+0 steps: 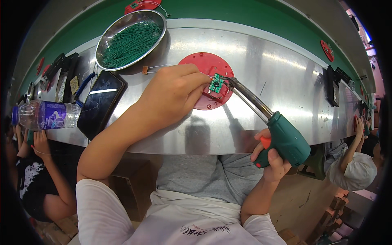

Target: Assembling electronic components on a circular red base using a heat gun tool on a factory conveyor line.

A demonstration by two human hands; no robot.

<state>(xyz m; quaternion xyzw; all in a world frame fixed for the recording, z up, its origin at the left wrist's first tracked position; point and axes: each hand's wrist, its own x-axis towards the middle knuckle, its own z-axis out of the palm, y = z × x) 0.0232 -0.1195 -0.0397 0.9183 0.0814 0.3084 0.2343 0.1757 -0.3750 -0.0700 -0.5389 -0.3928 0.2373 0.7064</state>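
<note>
My right hand (pixel 270 159) grips a dark green soldering gun (pixel 289 141) with an orange trigger, a finger at the trigger. The gun's metal tip meets a small green circuit board (pixel 217 83) on a round red disc (pixel 204 61) lying on the metal bench. My left hand (pixel 175 92) is closed in a pinch at the board's left edge, on what looks like the end of a thin wire; the fingertips partly hide it. Thin pale wires run behind this hand to a small brown connector (pixel 145 70).
A steel bowl (pixel 162 37) of green wires stands at the back left. Nearer lie a black phone (pixel 101 104), blue-handled pliers (pixel 85 86) and a water bottle (pixel 49 115). A black holder (pixel 331 86) stands at the right. Other people sit at both sides.
</note>
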